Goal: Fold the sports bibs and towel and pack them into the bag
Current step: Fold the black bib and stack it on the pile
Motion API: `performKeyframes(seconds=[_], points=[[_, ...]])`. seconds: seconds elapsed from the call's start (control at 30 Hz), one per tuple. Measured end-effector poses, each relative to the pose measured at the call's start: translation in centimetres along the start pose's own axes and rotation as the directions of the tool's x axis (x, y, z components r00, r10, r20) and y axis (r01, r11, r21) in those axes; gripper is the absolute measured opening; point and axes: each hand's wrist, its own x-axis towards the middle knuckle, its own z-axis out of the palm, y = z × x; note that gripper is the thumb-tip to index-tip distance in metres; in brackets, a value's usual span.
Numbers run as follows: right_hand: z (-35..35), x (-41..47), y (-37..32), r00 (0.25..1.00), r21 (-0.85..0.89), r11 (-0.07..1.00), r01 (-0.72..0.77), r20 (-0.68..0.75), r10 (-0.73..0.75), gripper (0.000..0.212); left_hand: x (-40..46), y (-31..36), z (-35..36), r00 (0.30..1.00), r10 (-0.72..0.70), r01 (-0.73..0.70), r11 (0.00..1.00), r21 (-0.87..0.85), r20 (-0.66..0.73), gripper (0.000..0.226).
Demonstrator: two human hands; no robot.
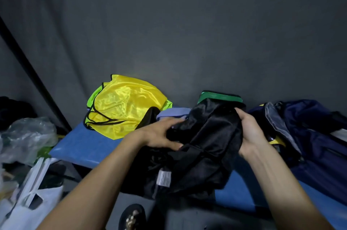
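A black bag (202,147) sits at the front of a blue bench (82,145), with a white label on its lower left. My left hand (159,134) grips the bag's left side and my right hand (249,132) grips its right side near the top. Behind my left hand a yellow bib (125,105) lies crumpled on a neon green bib (93,98), both edged in black. A light blue cloth (174,112), maybe the towel, peeks out behind the bag. A green band (219,97) shows above the bag's top.
Navy clothing or a bag (309,136) is piled on the bench at right. Plastic bags (28,136) and a white bag (33,192) crowd the floor at left. A sandalled foot (132,216) shows below. A grey curtain hangs behind.
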Motion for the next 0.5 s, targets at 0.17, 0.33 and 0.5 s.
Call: performKeyframes(seconds=[0.17, 0.33, 0.5], points=[[0.2, 0.1, 0.2, 0.998, 0.02, 0.998, -0.055, 0.037, 0.055, 0.047, 1.8, -0.2, -0.4, 0.933, -0.351, 0.353, 0.862, 0.364, -0.074, 0.08], [0.4, 0.2, 0.3, 0.997, -0.031, 0.998, -0.06, 0.042, 0.062, 0.051, 1.8, 2.1, -3.5, 0.955, -0.294, 0.283, 0.892, 0.351, -0.022, 0.051], [0.5, 0.8, 0.4, 0.998, -0.076, 0.995, -0.068, 0.007, 0.069, 0.041, 4.0, 3.8, -3.5, 0.918, -0.137, 0.297, 0.858, 0.419, -0.372, 0.059]])
